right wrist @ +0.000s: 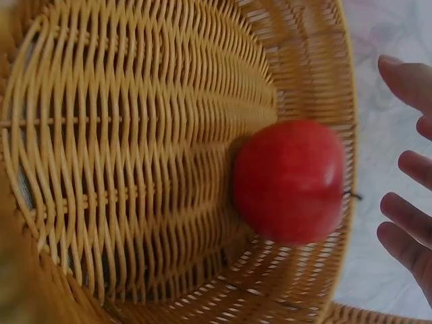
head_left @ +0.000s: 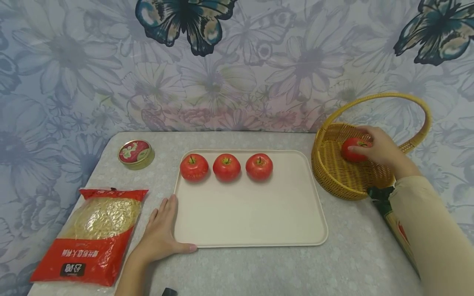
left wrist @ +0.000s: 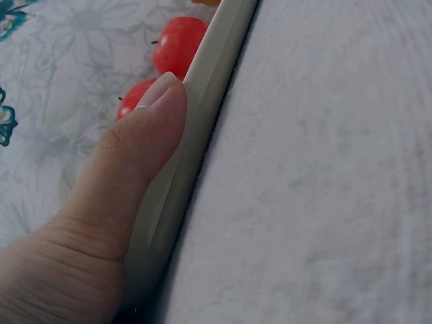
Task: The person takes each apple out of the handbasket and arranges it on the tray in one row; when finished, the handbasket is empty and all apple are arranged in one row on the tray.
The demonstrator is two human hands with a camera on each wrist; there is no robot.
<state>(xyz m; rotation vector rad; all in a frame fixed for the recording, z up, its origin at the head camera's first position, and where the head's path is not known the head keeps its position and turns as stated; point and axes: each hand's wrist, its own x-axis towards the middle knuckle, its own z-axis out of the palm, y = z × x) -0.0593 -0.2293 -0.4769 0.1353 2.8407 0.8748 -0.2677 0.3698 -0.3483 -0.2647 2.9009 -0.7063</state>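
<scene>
My right hand (head_left: 381, 150) reaches into the yellow wicker basket (head_left: 333, 176). Its thumb and fingers are curled round a red apple (head_left: 348, 152). In the right wrist view, that hand (right wrist: 412, 223) is at the right edge, with a sliver of red between thumb and fingers. Another apple (right wrist: 290, 182) there lies against the basket's woven wall. My left hand (head_left: 163, 232) rests at the near left corner of the cream tray (head_left: 252, 213), thumb along its front rim. Three apples, a left one (head_left: 194, 167), a middle one (head_left: 226, 167) and a right one (head_left: 259, 167), line the tray's back.
At the left lies a red and clear bag of pasta (head_left: 92, 234), with a round tin (head_left: 136, 154) behind it. A dark green packet (head_left: 396, 222) lies partly under the right sleeve (head_left: 429, 226). A small black object (head_left: 169, 292) shows at the front edge.
</scene>
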